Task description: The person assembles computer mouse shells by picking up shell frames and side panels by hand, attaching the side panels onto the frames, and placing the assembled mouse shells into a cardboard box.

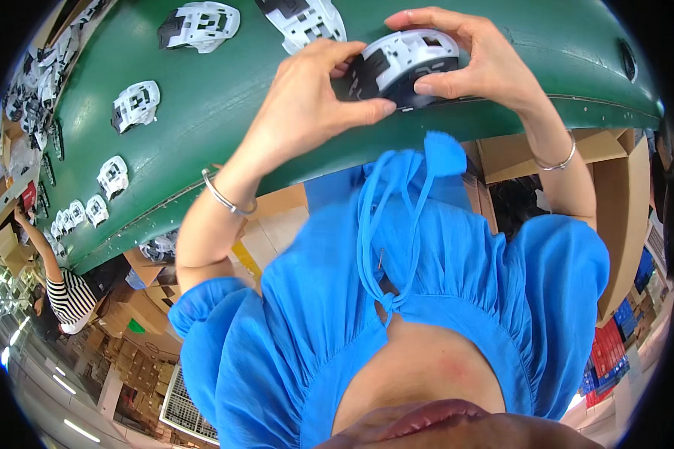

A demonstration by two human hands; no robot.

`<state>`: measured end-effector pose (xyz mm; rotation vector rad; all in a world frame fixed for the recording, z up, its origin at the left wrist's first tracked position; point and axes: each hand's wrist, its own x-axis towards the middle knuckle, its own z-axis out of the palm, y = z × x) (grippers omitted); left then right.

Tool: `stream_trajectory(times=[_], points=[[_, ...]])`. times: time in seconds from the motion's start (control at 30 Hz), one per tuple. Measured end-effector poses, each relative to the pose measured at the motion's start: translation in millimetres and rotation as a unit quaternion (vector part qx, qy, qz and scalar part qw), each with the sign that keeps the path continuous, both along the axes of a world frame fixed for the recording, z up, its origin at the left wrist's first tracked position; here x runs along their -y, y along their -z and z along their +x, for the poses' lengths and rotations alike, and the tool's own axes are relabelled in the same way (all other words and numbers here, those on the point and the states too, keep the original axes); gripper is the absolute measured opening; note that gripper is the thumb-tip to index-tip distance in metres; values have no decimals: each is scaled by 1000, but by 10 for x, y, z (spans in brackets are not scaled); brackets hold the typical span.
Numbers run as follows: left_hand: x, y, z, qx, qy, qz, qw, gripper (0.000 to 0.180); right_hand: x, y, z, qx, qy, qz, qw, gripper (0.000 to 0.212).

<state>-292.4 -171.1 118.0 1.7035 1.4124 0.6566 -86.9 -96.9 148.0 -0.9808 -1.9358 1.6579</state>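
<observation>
Between my two hands is a curved white-and-black plastic shell (419, 60) with several openings, raised over the near edge of the green table. My left hand (307, 97) grips its black left end, thumb along the near side. Curled around its right end is my right hand (490, 63), with the thumb on the near side and the fingers over the far side. Just beyond my left hand lies a similar shell (307, 22). Another shell (200, 27) rests farther left.
More shells, such as one white shell (135, 105), stretch leftward along the green table (225, 82). A dark curved piece (627, 60) lies at the right. Cardboard boxes (625, 217) stand below the edge. At far left, a person in a striped top (69, 299) reaches toward the table.
</observation>
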Motion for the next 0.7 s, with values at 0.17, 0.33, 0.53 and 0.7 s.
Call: stream_trajectory(times=[0.17, 0.33, 0.53, 0.7], points=[[-144, -93, -4, -84, 97, -6, 992, 64, -284, 88, 168, 121, -208, 226, 944, 65], [-217, -104, -36, -122, 154, 0, 981, 62, -304, -88, 56, 131, -226, 225, 939, 64], [-431, -122, 26, -111, 199, 48, 972, 42, -331, -43, 104, 162, -220, 202, 940, 59], [-552, -270, -65, -6, 186, -203, 961, 37, -329, 110, 175, 79, -112, -21, 990, 46]])
